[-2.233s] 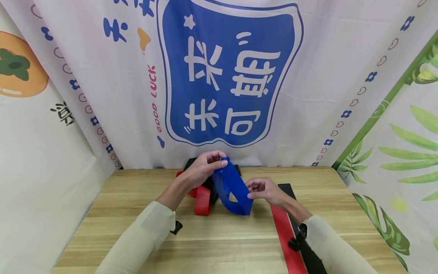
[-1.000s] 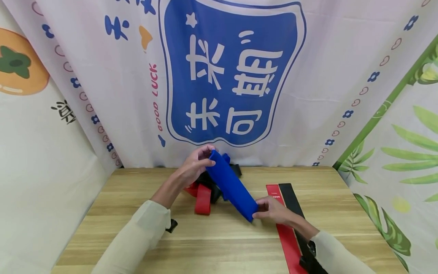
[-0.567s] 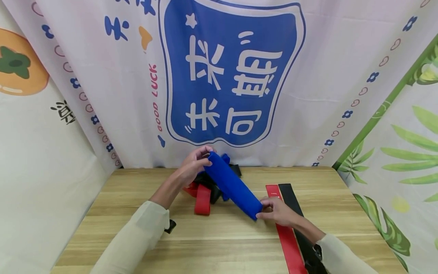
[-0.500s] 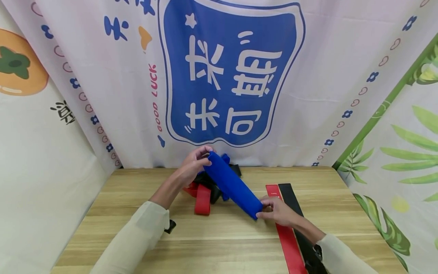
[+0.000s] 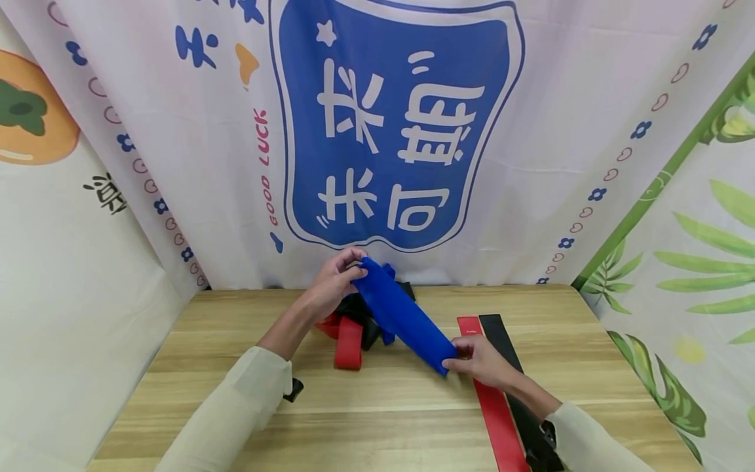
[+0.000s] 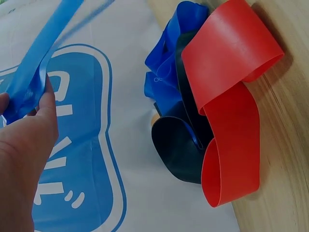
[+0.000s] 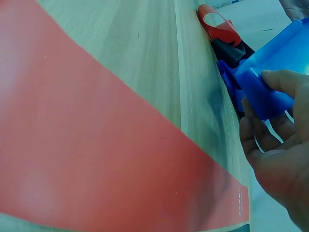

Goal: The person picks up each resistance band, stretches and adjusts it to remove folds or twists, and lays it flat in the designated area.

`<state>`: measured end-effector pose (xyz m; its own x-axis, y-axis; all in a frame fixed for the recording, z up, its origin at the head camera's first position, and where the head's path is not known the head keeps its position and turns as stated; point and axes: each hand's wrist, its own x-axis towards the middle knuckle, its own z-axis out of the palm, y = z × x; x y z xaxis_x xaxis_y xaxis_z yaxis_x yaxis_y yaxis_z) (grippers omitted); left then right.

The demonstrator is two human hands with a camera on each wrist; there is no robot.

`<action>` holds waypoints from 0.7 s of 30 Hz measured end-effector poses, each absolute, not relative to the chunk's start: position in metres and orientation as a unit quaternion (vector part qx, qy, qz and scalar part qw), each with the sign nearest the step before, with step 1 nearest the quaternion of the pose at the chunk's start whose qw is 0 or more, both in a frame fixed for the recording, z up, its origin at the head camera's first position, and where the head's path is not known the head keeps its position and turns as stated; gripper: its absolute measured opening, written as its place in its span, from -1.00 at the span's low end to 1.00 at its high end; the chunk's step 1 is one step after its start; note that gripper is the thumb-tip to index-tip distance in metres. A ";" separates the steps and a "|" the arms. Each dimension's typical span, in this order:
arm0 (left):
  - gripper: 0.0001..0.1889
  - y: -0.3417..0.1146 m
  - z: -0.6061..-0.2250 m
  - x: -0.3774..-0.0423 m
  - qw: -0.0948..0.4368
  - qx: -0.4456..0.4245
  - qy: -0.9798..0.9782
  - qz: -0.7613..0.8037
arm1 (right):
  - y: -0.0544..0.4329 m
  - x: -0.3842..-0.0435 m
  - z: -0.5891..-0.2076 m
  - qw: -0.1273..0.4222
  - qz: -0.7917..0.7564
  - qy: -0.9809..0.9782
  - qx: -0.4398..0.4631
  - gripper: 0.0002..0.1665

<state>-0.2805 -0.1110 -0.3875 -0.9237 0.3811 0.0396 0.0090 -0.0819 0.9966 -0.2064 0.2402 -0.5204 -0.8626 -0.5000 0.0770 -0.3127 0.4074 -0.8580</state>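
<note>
Blue band [image 5: 407, 318] hangs above the wooden table [image 5: 383, 419], drawn into a long strip between the person's two hands. Its long axis slants, from a high end far on the left to a low end nearer on the right, and a broad face shows to the head camera. The left hand [image 5: 332, 283] pinches the upper end; the left wrist view shows two layers parting from its fingers. The right hand [image 5: 485, 360] pinches the lower end between thumb and fingers. Behind and below the strip, a crumpled red loop [image 6: 234, 140], a black loop [image 6: 176, 150] and another blue loop [image 6: 188, 19] lie heaped by the curtain [image 5: 590, 78]. Under the right forearm, a flat red strip [image 5: 495, 413] and a flat black strip [image 5: 499, 335] lie side by side, pointing away from the person.
</note>
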 end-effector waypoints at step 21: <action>-0.63 -0.103 -0.395 -0.288 0.077 0.126 0.722 0.675 | 0.243 -0.195 -0.522 0.066 -0.535 0.817 -0.203 -0.77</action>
